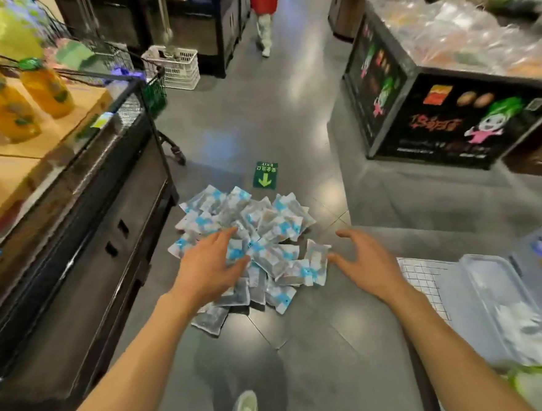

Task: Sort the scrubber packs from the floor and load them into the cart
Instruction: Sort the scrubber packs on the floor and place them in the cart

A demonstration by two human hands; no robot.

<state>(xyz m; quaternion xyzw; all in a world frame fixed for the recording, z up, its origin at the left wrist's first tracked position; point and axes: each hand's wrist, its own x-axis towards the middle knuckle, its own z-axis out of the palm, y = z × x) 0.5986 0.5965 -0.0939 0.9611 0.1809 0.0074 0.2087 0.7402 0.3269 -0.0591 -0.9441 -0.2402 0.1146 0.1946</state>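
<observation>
Several orange juice bottles (45,88) stand on a dark display shelf (83,250) along the left edge, with a wire shopping cart (146,85) just past its far end. Next comes the left hand (210,270), fingers straight and spread, reaching out over the near left part of a heap of scrubber packs (259,238); whether it touches them cannot be told. The packs, clear pouches with blue and white labels, lie piled on the grey tiled floor (305,347) in the middle of the aisle, just before a green arrow sticker (265,175). To the right of the heap the right hand (370,262) hangs with fingers loosely spread, holding nothing, its thumb tip close to the nearest pack. Farther right sits a black produce bin (449,119), and at the near right edge a clear plastic box (494,305) beside a white wire grid (426,287)
</observation>
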